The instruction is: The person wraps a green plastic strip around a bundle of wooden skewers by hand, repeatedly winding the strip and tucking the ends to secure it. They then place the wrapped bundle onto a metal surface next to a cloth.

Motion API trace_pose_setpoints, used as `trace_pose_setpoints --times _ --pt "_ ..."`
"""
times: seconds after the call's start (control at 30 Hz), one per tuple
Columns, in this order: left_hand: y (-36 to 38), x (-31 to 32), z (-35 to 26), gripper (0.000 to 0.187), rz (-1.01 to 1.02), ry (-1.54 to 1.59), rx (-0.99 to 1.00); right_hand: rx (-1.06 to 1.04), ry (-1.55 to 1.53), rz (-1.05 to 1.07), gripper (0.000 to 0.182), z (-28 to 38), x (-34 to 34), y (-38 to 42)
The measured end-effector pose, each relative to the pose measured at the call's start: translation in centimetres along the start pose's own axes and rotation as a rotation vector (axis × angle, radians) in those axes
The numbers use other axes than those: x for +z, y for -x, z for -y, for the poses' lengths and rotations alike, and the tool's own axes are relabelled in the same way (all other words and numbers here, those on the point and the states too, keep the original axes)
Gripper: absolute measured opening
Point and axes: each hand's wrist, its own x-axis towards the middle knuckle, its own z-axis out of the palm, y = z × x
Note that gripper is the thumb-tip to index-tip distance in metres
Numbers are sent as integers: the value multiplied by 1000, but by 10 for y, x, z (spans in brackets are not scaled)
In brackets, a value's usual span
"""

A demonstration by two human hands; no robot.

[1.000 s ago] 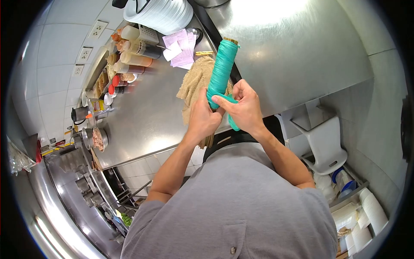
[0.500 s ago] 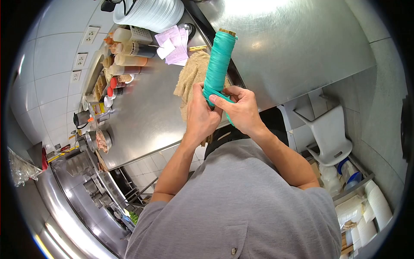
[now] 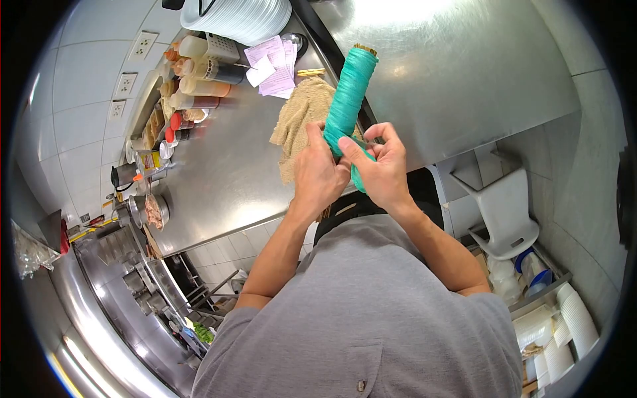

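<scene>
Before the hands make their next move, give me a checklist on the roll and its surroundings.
1. Left hand gripping the green-wrapped roll low down: ok.
2. Right hand holding the green strip: ok.
3. Wrap tightness: cannot tell by sight.
4. Lower part of the roll in plain view: not ok, the hands cover most of it.
5. Pinkish paper slips clear of both hands: ok.
6. Roll off the tan cloth: cannot tell, they overlap in view.
</scene>
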Motion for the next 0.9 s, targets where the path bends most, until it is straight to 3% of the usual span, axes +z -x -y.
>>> trace_pose_setpoints --times 0.1,0.2,0.4,0.53,0.9 --pt "-2 0 1 54 9 16 -3 221 -109 76 22 5 -2 4" --pt "-2 0 2 54 4 2 18 391 -361 111 25 7 -4 8" --pt "-1 -1 0 55 39 -12 -10 364 -234 65 21 9 -1 10" --pt "-1 -5 -1 53 75 39 -24 385 -379 202 20 -2 -15 4" --pt "2 -10 6 46 345 634 -173 285 -411 329 25 -1 -31 -1"
